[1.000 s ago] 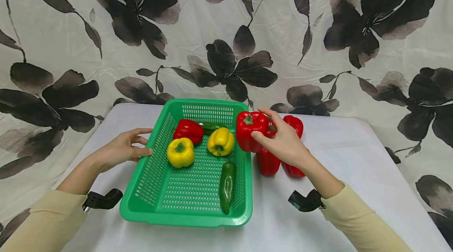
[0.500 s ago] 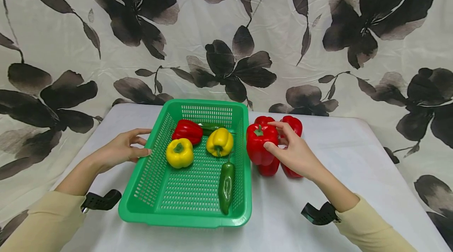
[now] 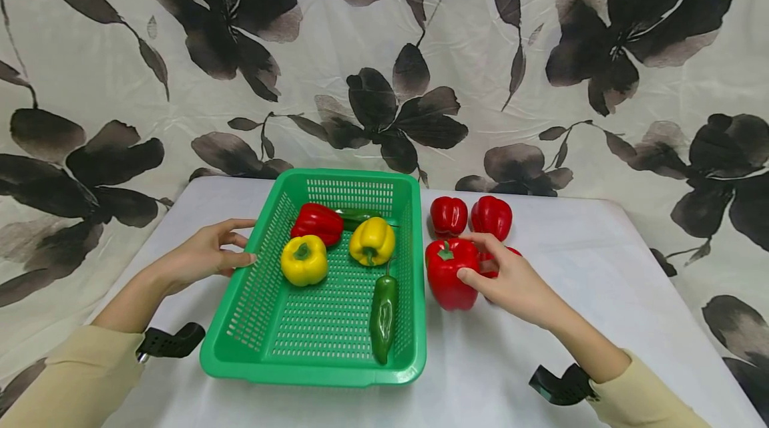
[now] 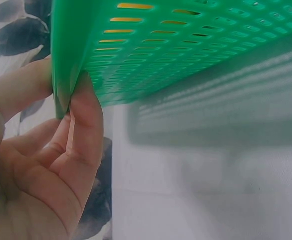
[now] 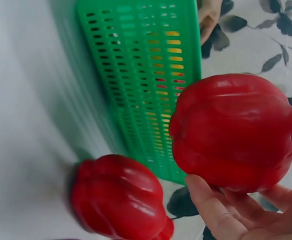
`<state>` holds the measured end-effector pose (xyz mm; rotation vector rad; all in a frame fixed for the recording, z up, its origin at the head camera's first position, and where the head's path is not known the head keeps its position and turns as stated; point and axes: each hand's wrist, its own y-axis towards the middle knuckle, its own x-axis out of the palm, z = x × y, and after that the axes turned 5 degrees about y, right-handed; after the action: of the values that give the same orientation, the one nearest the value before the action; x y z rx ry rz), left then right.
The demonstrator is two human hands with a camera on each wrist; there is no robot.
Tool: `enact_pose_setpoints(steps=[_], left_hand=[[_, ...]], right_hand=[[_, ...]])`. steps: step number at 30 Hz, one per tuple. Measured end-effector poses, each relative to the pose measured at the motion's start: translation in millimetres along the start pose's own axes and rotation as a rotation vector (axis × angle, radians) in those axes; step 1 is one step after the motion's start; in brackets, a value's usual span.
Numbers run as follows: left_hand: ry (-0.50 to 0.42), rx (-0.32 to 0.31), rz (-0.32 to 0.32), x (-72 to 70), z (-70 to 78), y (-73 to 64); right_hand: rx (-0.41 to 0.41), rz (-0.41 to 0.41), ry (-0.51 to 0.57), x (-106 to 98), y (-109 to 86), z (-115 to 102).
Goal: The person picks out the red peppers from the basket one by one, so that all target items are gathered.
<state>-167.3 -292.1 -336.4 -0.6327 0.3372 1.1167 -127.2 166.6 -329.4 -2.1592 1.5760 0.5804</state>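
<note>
My left hand point(image 3: 204, 251) pinches the left rim of a green plastic basket point(image 3: 312, 374); the left wrist view has the thumb and fingers on either side of that rim point(image 4: 68, 55). In my right hand point(image 3: 510, 281) is a red bell pepper point(image 3: 452, 278), stem up, gripped by thumb and fingers just outside the basket's right wall. The right wrist view shows this bell pepper point(image 5: 238, 132) apart from another red bell pepper point(image 5: 118, 195) lower down. Inside the basket lie a red bell pepper point(image 3: 316, 223), two yellow bell peppers point(image 3: 304, 261) and two green chili peppers point(image 3: 384, 318).
Two red bell peppers point(image 3: 491, 216) sit on the white table point(image 3: 589, 268) behind my right hand, and another is partly hidden by it. A floral cloth point(image 3: 384, 47) hangs behind the table.
My right hand has carried the red bell pepper from over the basket's right rim toward me and slightly right, uncovering the red bell peppers behind. The left hand stays on the rim.
</note>
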Motion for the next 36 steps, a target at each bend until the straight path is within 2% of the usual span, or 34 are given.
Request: enact_pose_setpoints(steps=[4, 14, 24, 29, 36], left_hand=[[-0.007, -0.001, -0.002, 0.2, 0.5, -0.1], [-0.005, 0.003, -0.002, 0.6, 0.3, 0.6], [0.006, 0.000, 0.000, 0.0, 0.6, 0.3], [-0.001, 0.001, -0.002, -0.1, 0.8, -0.3], [0.001, 0.002, -0.002, 0.3, 1.5, -1.0]], right_hand=[[0.009, -0.018, 0.006, 1.2, -3.9, 4.9], [0.106, -0.043, 0.014, 5.0, -17.7, 16.3], [0.135, -0.064, -0.009, 11.6, -25.6, 25.9], [0.159, -0.112, 0.008, 14.4, -29.1, 33.7], [0.151, -0.220, 0.094, 20.9, -29.7, 44.9]])
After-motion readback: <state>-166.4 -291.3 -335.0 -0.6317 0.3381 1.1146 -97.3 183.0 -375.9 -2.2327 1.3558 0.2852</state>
